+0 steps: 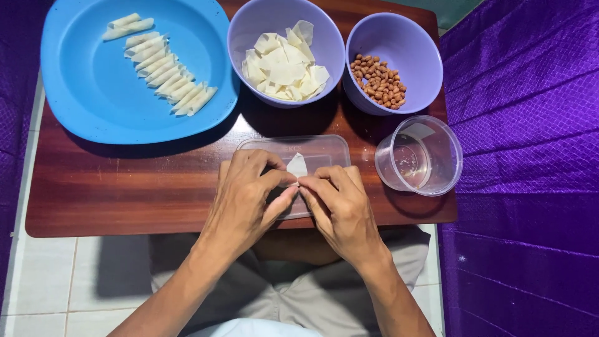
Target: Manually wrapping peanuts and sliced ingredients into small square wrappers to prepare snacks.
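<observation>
My left hand (246, 196) and my right hand (337, 206) meet over a clear plastic lid (324, 148) lying on the wooden table. Together their fingertips pinch a small white wrapper sheet (297, 165), whose corner sticks up between them. What the fingers enclose under the sheet is hidden. Behind the hands stands a purple bowl (249, 25) with several white wrapper sheets (284, 62), and to its right a second purple bowl (418, 50) with peanuts (377, 81).
A blue plate (81, 81) at the back left carries a row of rolled white wrappers (165, 72). A clear round container (419, 156) with a little liquid stands at the right. The brown table (125, 187) is low; purple cloth (524, 156) lies alongside.
</observation>
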